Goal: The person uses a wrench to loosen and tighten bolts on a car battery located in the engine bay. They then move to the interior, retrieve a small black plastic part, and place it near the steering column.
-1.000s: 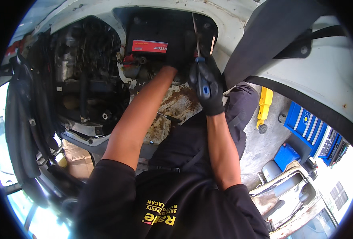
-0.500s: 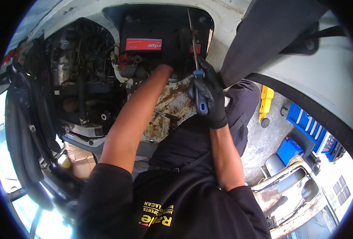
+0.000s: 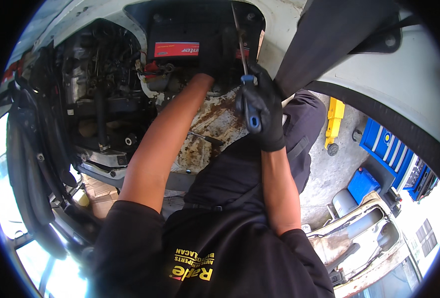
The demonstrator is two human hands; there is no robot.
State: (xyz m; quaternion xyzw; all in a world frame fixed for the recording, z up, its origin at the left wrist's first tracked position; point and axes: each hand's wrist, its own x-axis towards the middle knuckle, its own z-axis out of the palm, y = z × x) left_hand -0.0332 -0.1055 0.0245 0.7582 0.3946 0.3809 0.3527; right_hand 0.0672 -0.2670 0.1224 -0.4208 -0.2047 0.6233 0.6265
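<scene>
My right hand (image 3: 267, 109), in a black glove, is closed around the blue handle of a screwdriver (image 3: 250, 99). Its long metal shaft points up and away, across the right part of a black box-shaped unit with a red label (image 3: 177, 49). My left hand (image 3: 216, 54), gloved in black too, reaches to the front of that unit, left of the shaft. Against the dark surface its fingers barely show, and whether they hold anything is hidden. Below the left wrist lies a rusty, paint-worn white metal panel (image 3: 212, 116).
A slim dark-handled tool (image 3: 212, 140) rests on the rusty panel. Engine parts (image 3: 93, 89) fill the bay at left. A dark grey flap (image 3: 331, 44) hangs at upper right. On the floor stand a yellow jack-like tool (image 3: 334, 121) and a blue tool cabinet (image 3: 384, 146); a detached door (image 3: 359, 238) lies lower right.
The view has shifted slightly. My right hand and the screwdriver have moved a little upward, still gripped together. My left hand stays at the black unit.
</scene>
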